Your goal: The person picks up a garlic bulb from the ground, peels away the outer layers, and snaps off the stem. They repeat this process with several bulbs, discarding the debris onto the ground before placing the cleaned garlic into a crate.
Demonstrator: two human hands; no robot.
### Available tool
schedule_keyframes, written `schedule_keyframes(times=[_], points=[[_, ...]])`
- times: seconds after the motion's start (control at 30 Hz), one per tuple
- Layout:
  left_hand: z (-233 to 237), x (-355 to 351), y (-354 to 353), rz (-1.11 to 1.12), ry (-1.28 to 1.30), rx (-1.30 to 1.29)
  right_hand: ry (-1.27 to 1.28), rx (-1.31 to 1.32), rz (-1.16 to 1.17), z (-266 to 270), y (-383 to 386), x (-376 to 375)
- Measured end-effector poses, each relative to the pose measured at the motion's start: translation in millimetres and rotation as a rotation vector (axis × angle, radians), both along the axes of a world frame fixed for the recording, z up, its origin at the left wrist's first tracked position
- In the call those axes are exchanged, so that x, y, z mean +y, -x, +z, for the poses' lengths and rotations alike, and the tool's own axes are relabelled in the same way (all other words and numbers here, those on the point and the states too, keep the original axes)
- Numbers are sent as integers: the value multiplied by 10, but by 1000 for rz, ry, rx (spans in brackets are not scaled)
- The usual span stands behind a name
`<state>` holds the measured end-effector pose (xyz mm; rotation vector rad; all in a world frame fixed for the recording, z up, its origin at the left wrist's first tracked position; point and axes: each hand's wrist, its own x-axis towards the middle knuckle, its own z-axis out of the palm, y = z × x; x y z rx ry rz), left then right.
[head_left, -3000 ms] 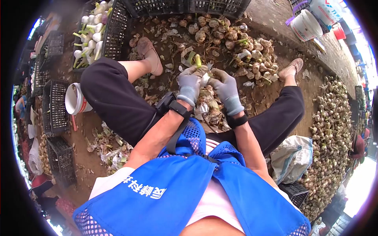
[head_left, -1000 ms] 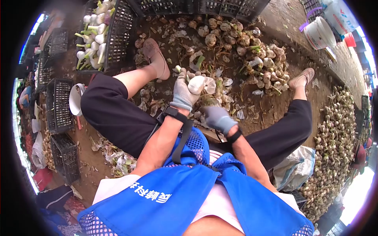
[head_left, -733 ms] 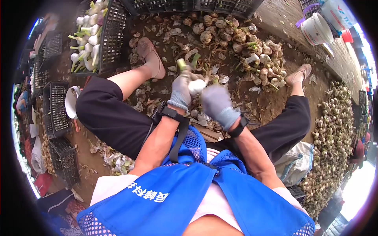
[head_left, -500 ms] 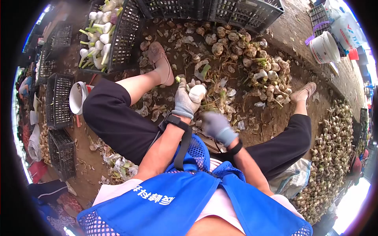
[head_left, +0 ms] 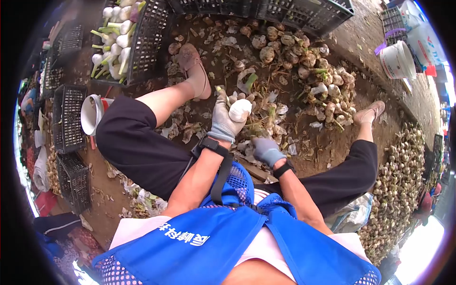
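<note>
A white, peeled garlic bulb (head_left: 240, 110) rests in my left hand (head_left: 225, 116), the gloved fingers wrapped round it and a cut green stem end poking out past them. Lower and to its right is my right hand (head_left: 269, 151), also gloved, with its fingers curled closed over the litter. Whatever those fingers grip is hidden and blurred. Beneath both hands, papery garlic skins (head_left: 273, 121) and stem scraps cover the dirt floor. A heap of unpeeled garlic bulbs (head_left: 304, 61) lies in front of me, between my feet and toward the right.
A black crate (head_left: 151, 45) of white garlic with green stems stands front left. More black crates (head_left: 304, 16) line the front. Left of my knee is a white bucket (head_left: 90, 116); another white bucket (head_left: 398, 61) stands far right. A large garlic pile (head_left: 394, 185) spreads along the right.
My right hand has moved a little right and down, away from my left hand. The left hand keeps hold of the garlic bulb, which has turned slightly.
</note>
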<state>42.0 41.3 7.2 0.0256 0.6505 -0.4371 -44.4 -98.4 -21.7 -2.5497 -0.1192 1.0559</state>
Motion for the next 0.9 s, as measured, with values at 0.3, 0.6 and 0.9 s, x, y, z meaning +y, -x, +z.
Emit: schedule_keyframes(times=[0.3,0.6,0.9], points=[[-510,-155,271,-348,-830,-252,-566,-490,-130,389,-447,86],[-443,-200,185,-90,-846,-142,-1707,269,-1027,181,-980,-420],[-146,-209,226,-375,-690,-26,-809,-806,-774,1375,-2480,-1182]])
